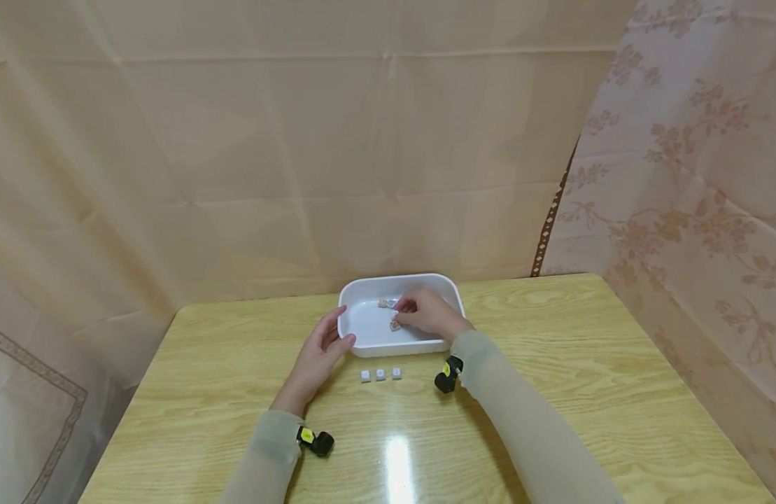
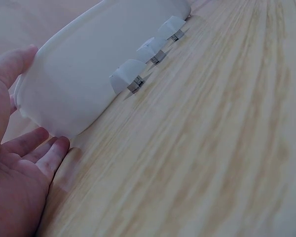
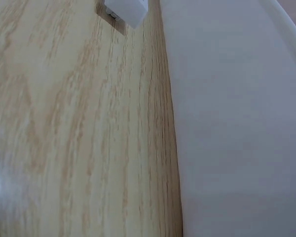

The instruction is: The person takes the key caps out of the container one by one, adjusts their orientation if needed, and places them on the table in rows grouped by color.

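Note:
In the head view, a white plastic tray (image 1: 400,350) stands at the table's back edge. My left hand (image 1: 316,360) rests against its left end, fingers and thumb spread at the corner; the left wrist view shows fingertips (image 2: 59,144) low on the tray's outer wall. My right hand (image 1: 428,313) reaches inside and pinches a small white keycap, mostly hidden by the fingers. A beige keycap (image 1: 395,326) and another beige one (image 1: 383,303) lie on the tray floor near the fingertips. Three white keycaps with grey undersides, one of them the left keycap (image 1: 365,376), form a row before the tray.
The wood-grain table (image 1: 236,392) reaches back to a beige cloth (image 1: 337,175). Flowered cloth (image 1: 690,231) hangs at the right. In the right wrist view, the tray wall (image 3: 237,123) runs beside a white keycap (image 3: 129,9).

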{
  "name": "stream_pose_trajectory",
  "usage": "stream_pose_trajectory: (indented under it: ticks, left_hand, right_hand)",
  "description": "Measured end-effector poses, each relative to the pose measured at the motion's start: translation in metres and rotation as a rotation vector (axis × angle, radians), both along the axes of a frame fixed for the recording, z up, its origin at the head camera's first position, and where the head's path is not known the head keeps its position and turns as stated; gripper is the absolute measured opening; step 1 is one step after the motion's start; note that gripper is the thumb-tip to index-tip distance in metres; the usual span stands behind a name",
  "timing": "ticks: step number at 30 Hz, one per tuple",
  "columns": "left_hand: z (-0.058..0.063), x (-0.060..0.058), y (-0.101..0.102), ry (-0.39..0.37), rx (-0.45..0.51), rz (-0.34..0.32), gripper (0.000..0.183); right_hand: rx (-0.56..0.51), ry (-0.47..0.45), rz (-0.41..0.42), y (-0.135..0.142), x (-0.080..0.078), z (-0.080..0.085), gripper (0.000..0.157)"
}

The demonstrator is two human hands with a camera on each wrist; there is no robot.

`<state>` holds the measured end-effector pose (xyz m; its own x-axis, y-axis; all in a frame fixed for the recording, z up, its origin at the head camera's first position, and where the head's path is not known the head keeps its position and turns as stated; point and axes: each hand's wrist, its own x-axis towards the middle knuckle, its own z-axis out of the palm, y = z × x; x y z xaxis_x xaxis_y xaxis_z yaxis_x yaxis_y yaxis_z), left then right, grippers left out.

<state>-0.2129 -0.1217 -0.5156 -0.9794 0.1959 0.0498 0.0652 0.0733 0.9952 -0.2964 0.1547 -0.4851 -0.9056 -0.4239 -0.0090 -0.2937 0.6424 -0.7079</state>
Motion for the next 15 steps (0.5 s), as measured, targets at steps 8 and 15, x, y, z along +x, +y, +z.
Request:
stream_pose_trajectory:
  ticks: [8,15]
  left_hand:
    - [0.0005,-0.0015,-0.0007,-0.002,-0.011,0.001,0.068]
    - [-0.0009,-0.0013,-0.0022,-0.008,-0.021,0.005,0.068]
  right_hand:
    - [-0.023,0.009,-0.003,0.0009,-0.0007,0.0005,0.009]
    - [-0.125,0.026,-0.018,-0.0005,0.0019,0.0045,0.012]
